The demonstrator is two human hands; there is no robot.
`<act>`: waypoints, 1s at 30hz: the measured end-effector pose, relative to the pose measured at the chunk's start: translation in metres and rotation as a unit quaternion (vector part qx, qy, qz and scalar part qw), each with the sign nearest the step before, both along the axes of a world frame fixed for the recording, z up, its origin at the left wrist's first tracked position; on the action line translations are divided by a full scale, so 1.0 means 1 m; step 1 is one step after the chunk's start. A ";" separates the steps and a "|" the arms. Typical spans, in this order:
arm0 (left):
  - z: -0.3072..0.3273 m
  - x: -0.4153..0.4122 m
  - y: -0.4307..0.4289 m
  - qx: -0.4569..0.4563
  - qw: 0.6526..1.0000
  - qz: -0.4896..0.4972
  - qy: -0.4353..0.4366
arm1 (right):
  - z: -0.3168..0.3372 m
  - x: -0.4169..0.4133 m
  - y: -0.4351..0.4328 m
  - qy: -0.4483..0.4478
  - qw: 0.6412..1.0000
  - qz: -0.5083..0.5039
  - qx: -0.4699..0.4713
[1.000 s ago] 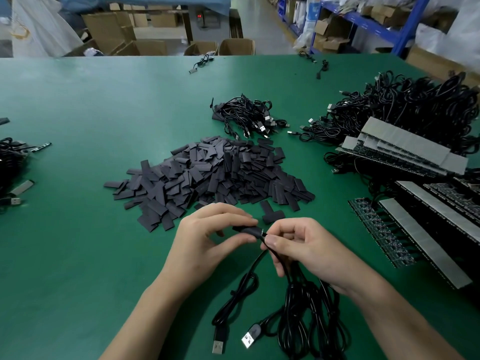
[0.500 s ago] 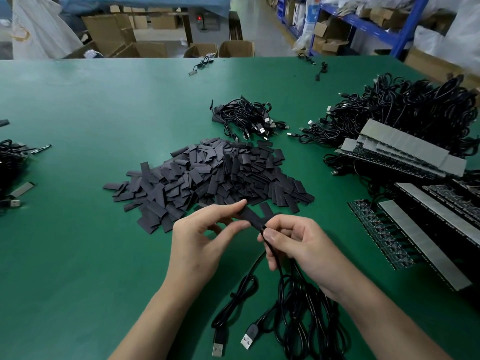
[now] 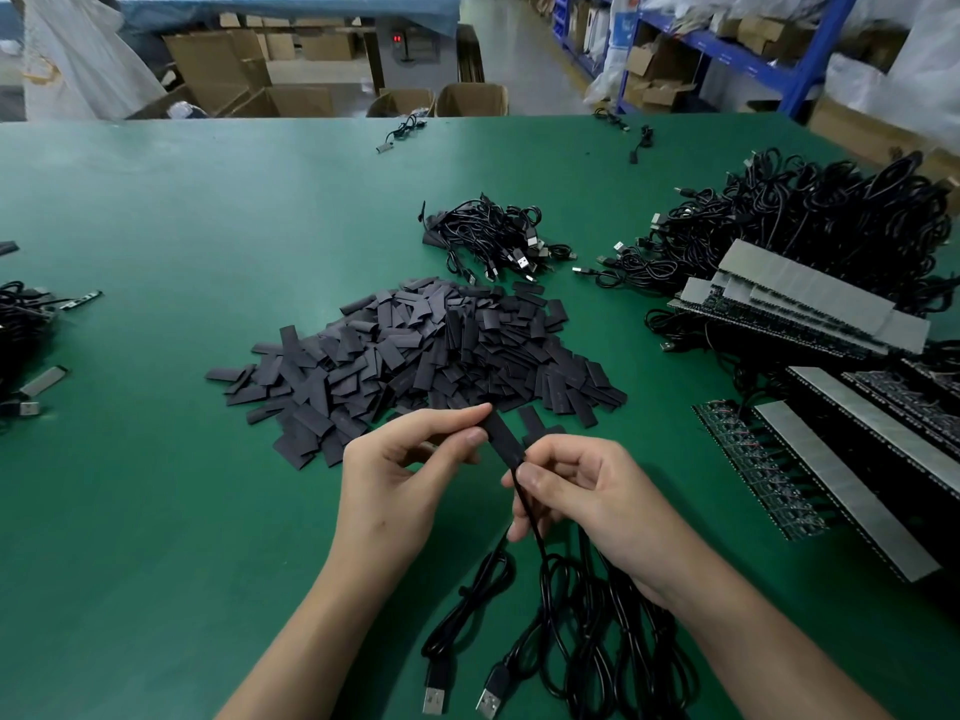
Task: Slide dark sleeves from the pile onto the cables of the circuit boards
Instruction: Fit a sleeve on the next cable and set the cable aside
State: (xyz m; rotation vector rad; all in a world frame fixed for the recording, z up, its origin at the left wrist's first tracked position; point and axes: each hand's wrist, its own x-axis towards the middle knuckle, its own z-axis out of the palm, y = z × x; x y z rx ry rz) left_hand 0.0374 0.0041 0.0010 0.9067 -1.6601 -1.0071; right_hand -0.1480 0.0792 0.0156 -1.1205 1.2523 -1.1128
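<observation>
1. The left hand (image 3: 400, 475) pinches the upper end of a dark sleeve (image 3: 501, 439) between thumb and forefinger, so its grip is clenched on the sleeve, raised a little above the green surface (image 3: 156, 511)
2. The right hand (image 3: 587, 496) grips a thin black cable (image 3: 530, 517) just below the sleeve's lower end; thumb and forefinger close on the cable where it enters the sleeve
3. The sleeve slants from upper left to lower right between the two hands, just in front of the near edge of the pile
4. The cable runs down from the right hand into loose black loops (image 3: 597, 641) lying on the surface between the forearms; two USB plugs (image 3: 434, 691) lie at the near end of the loops, side by side
5. The pile of dark sleeves (image 3: 415, 350), flat short strips, spreads across the middle of the surface just beyond the hands
6. A small bundle of black cables with plugs (image 3: 493, 241) lies behind the pile
7. To the right, rows of circuit boards (image 3: 758, 459) with grey strips along them lie on the surface, and a stack of boards (image 3: 800, 304) rests against a large heap of black cables (image 3: 831, 210)
8. At the left edge, more black cable and a few small parts (image 3: 31, 350) are partly out of view
9. Cardboard boxes (image 3: 467, 98) stand beyond the far edge of the surface
</observation>
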 end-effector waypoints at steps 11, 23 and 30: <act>0.006 0.003 0.003 -0.028 0.998 -0.019 -0.045 | -0.004 0.000 -0.001 -0.008 1.000 -0.001 0.007; 0.008 -0.003 0.007 -0.017 0.999 -0.038 -0.010 | -0.002 0.001 -0.001 -0.014 1.000 0.001 -0.002; 0.011 -0.006 0.005 0.088 0.984 -0.055 0.147 | -0.003 -0.002 0.001 0.051 0.998 0.022 -0.031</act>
